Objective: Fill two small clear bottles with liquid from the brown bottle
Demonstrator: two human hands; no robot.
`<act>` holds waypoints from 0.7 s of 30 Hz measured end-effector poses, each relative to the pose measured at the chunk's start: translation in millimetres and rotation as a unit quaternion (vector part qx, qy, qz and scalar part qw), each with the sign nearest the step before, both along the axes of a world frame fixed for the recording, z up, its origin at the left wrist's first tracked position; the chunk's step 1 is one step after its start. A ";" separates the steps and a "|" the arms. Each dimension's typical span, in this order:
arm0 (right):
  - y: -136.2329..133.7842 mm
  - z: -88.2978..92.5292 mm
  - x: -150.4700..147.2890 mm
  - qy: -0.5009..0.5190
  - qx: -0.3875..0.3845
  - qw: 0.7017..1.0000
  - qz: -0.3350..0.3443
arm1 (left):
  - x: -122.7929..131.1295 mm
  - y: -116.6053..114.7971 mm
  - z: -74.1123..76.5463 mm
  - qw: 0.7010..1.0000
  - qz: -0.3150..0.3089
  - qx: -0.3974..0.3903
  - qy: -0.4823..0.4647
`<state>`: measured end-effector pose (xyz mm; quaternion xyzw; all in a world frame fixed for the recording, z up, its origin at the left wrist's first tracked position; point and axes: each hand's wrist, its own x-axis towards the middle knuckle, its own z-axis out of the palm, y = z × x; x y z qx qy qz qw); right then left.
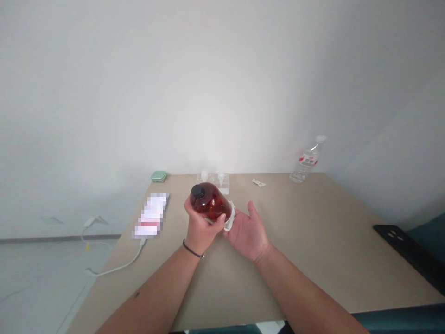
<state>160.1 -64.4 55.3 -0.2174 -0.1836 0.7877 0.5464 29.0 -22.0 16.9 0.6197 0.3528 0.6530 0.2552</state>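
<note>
My left hand is wrapped round a dark red-brown bottle with a black cap. The bottle is held above the table, tilted so its cap points up and left. At its base a crumpled white tissue lies against the bottom edge. My right hand is turned palm up, its fingers at the tissue and bottle base and its thumb spread away. The fingertips are partly hidden behind the tissue and bottle.
On the beige table are a pixelated phone with a white cable, a green case, small clear containers and a white scrap. A clear plastic bottle leans back right; a black object lies at the right edge.
</note>
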 end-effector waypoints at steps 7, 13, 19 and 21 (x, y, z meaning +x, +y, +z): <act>-0.6 0.1 -7.8 -0.003 -0.006 1.000 0.021 | 0.3 -1.9 0.0 1.000 0.003 0.002 0.019; -2.2 0.4 -11.9 0.010 -0.020 0.998 0.055 | -0.3 -1.6 -0.1 1.000 0.013 0.008 0.011; -2.1 -7.2 -11.4 0.018 -0.026 0.996 0.079 | -0.8 0.9 -0.8 0.999 0.037 0.000 0.006; -2.5 -9.5 -10.7 0.019 -0.029 0.996 0.086 | -1.3 2.0 -0.4 0.999 0.049 0.006 0.005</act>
